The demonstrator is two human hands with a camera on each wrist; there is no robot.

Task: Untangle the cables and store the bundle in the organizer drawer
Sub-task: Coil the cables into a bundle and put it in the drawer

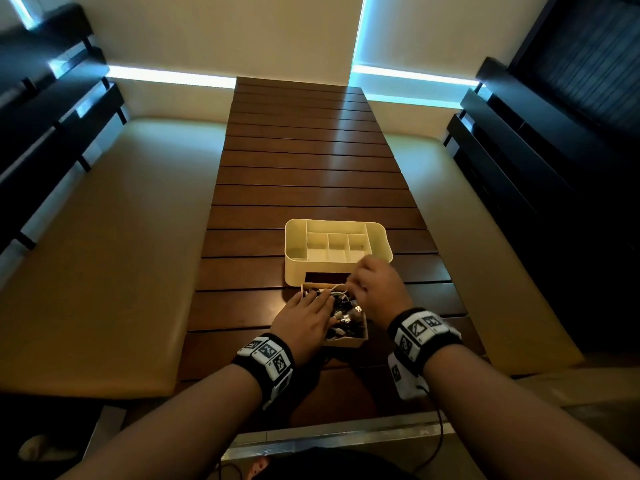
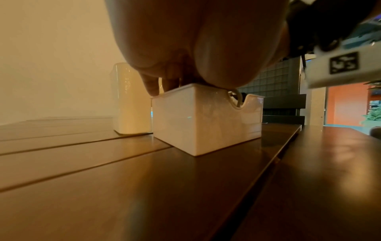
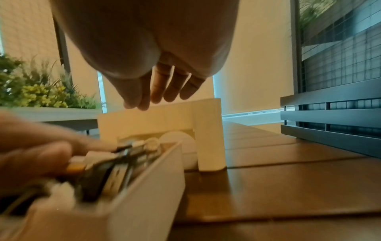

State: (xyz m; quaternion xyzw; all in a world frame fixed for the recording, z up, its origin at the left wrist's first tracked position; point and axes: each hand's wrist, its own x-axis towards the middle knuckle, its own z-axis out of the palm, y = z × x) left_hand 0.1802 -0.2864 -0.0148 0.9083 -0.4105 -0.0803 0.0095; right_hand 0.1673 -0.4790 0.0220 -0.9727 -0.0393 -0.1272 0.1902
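The organizer's cream drawer (image 1: 344,341) (image 2: 206,122) (image 3: 144,187) stands pulled out on the table, just in front of the cream organizer (image 1: 293,274) (image 2: 132,97) (image 3: 208,130). It is filled with a heap of black and white cables (image 1: 348,315) (image 3: 115,163). My left hand (image 1: 311,306) (image 2: 156,84) (image 3: 41,154) lies flat on the heap, its fingers pressing the cables down. My right hand (image 1: 353,284) (image 3: 156,96) hovers over the drawer's far end with straight fingers, beside a raised white cable loop (image 1: 337,287). A white cable (image 2: 237,97) shows in the drawer's front notch.
The slatted wooden table (image 1: 311,168) runs on beyond the organizer. Padded benches (image 1: 104,237) flank it on both sides. Dark slatted furniture (image 1: 536,168) stands at the right. The organizer's top compartments hold nothing I can see.
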